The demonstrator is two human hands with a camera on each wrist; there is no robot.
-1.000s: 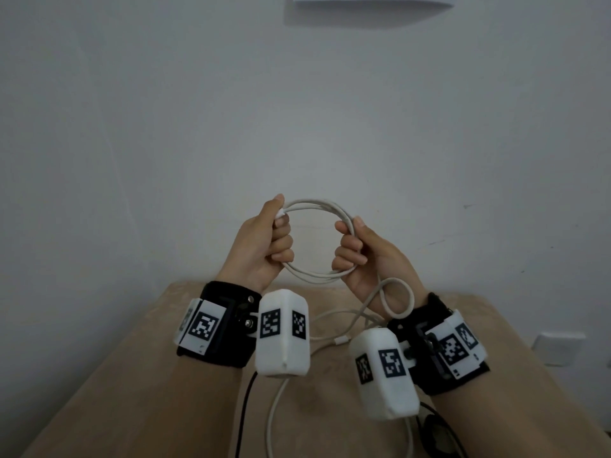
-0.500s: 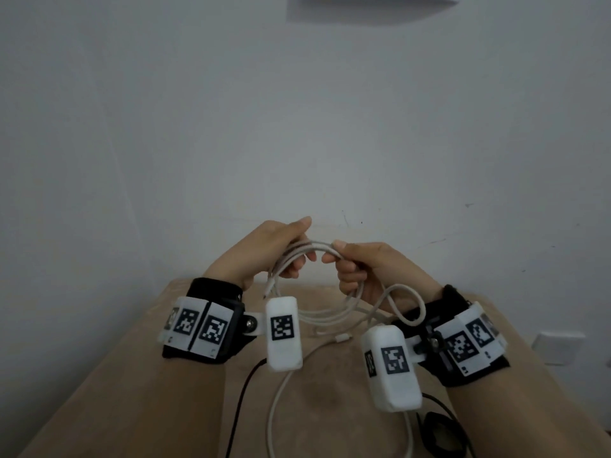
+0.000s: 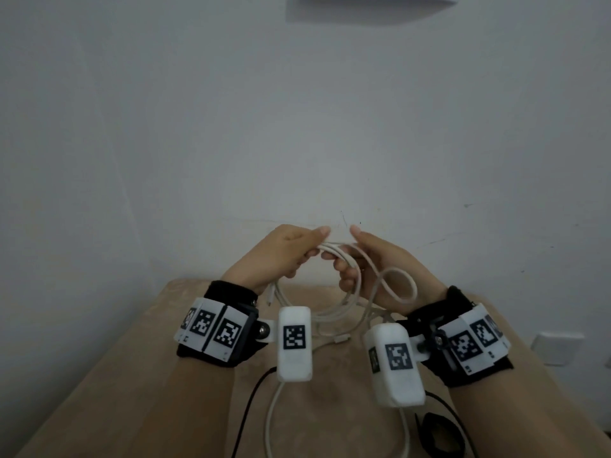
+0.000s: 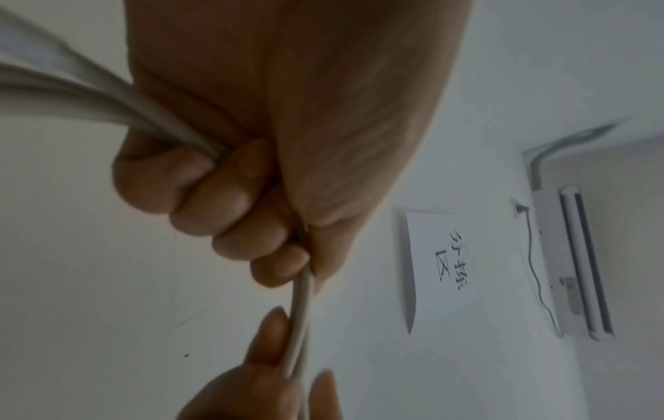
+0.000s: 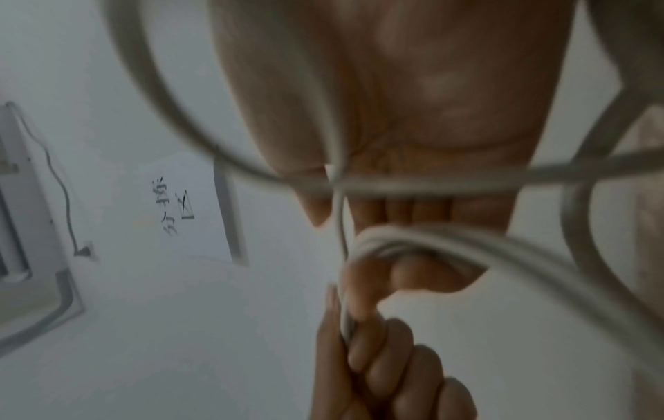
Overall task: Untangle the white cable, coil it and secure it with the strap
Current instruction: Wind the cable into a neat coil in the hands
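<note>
The white cable [image 3: 334,309] hangs in loose coils between both hands, above the far end of the tan table [image 3: 132,391]. My left hand [image 3: 291,251] grips the top of the coils in a fist; in the left wrist view its fingers [image 4: 230,204] curl round the cable [image 4: 108,105]. My right hand [image 3: 363,259] grips the same bundle right beside it, fingers wrapped round the strands [image 5: 413,241]. A spare loop [image 3: 400,285] lies over the right palm. One plug end [image 3: 340,339] dangles below. A black strap [image 3: 439,434] lies on the table near my right forearm.
A white wall stands right behind the table, with a paper sign [image 4: 438,270] and an air conditioner [image 4: 574,264] higher up. A wall socket [image 3: 555,347] is at the right. White and black wrist-camera leads [image 3: 274,414] trail over the table toward me.
Both hands have come down and closer together, so thumbs nearly meet. The upright ring of cable has tipped over and now hangs below the hands as drooping coils.
</note>
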